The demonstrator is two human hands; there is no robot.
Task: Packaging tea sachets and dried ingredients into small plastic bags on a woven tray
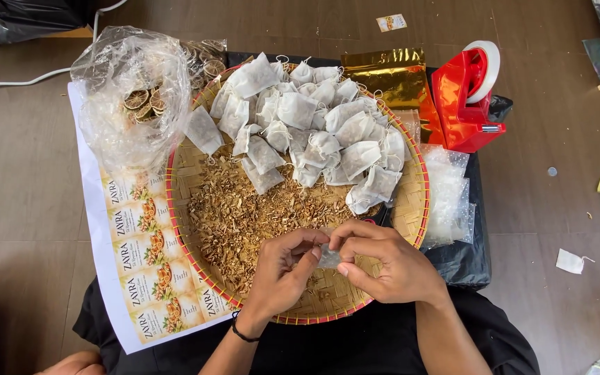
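Nearest: L hand (282, 267) and R hand (390, 264) meet over the near edge of a round woven tray (411, 208). Both hands pinch one small white filter bag (329, 257) between them, fingers curled in, thumb and fingertips closed on the bag from either side. Bag sits just above the tray's bare weave, btwn the two hands, mostly hidden by fingers. L wrist has a thin black band (243, 335).

Just beyond the hands: a heap of dried brown chopped bits (244, 212) spread across the tray's middle and L part. Past that, a pile of filled white bags (314, 121) with drawstrings covers the far half of the tray, touching the brown heap.

L of tray: a sheet of printed labels (140, 257) lying partly under the rim. Farther L and back, a clear plastic bag (130, 97) w/ dried citrus slices inside.

R of tray: a stack of small clear pouches (449, 201) just beside the rim. Behind them a red tape dispenser (467, 104) w/ a white roll, and next to it gold foil pouches (394, 80). All rests on a black surface over a brown floor.
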